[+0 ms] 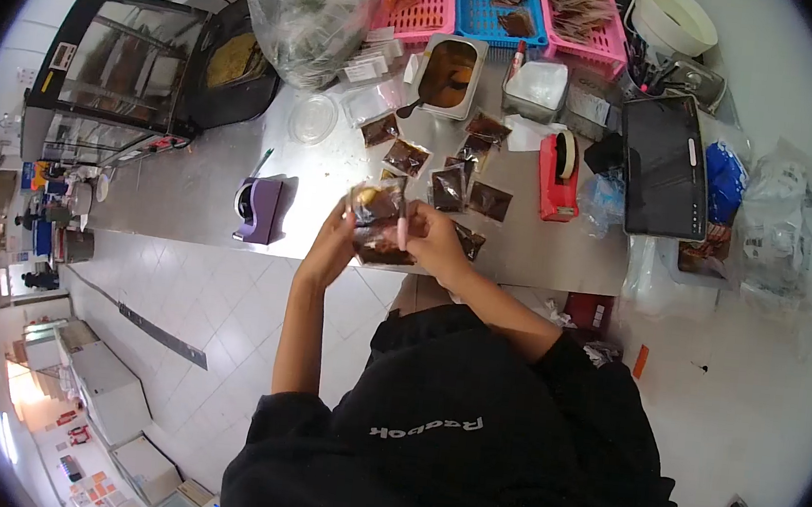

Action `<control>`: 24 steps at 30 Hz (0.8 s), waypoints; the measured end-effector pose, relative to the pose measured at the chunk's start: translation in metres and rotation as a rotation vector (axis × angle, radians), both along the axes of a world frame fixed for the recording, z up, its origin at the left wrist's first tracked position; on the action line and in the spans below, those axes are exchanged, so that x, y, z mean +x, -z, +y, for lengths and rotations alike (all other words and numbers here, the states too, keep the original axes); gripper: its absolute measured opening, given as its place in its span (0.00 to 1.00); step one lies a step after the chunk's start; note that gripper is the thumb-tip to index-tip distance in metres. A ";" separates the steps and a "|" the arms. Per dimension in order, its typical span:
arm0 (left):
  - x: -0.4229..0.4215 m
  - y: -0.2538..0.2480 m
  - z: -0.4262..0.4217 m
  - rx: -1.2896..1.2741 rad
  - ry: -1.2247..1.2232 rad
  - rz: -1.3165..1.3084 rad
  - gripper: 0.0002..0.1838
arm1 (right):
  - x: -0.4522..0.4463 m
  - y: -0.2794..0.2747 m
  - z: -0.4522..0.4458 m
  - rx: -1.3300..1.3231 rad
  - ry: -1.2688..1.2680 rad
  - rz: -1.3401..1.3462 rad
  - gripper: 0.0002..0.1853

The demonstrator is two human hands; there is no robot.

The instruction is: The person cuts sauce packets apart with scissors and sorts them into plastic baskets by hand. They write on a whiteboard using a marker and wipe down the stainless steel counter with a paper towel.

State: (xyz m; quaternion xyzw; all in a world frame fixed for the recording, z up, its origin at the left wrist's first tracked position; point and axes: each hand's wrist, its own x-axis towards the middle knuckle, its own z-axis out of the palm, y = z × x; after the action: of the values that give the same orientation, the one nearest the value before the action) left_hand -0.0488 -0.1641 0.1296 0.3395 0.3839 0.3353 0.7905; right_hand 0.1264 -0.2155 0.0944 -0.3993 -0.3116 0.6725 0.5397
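Observation:
Near the front edge of the metal counter [326, 172], my left hand [333, 245] is closed round the left side of clear packets [376, 207] with dark brown contents; a yellowish spot shows in the upper one. My right hand [434, 244] pinches a slim pinkish item [402, 231] upright against the packets' right side; what it is stays unclear. Several dark sauce packets lie just beyond, among them one at the right [489, 201] and one at the back left [380, 130]. A metal container [449, 77] with brown sauce and a dark-handled utensil stands behind them.
A purple tape dispenser [259, 210] stands left, a red one [559, 177] right. Farther right is a black tablet [664, 166]. Pink [416, 28] and blue [459, 24] baskets line the back, beside a plastic bag [308, 27]. A glass display case [115, 79] stands far left.

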 end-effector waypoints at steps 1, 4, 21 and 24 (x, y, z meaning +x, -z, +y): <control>0.004 -0.006 -0.011 0.149 0.015 0.117 0.40 | 0.000 0.000 0.003 0.056 0.049 -0.018 0.10; 0.014 -0.032 -0.029 0.289 0.034 0.272 0.45 | 0.010 -0.007 0.008 0.103 -0.009 0.040 0.10; 0.039 -0.114 -0.013 0.475 0.449 0.242 0.43 | 0.144 -0.088 0.011 0.184 -1.325 -0.507 0.14; 0.044 -0.122 -0.011 0.443 0.496 0.216 0.43 | 0.147 -0.097 0.005 0.146 -1.302 -0.534 0.12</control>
State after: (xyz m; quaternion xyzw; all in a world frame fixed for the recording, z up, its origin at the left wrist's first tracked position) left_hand -0.0047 -0.1751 0.2518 0.6193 0.2891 0.1705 0.7098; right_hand 0.2737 -0.2101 0.1912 -0.2459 -0.6532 0.7150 -0.0417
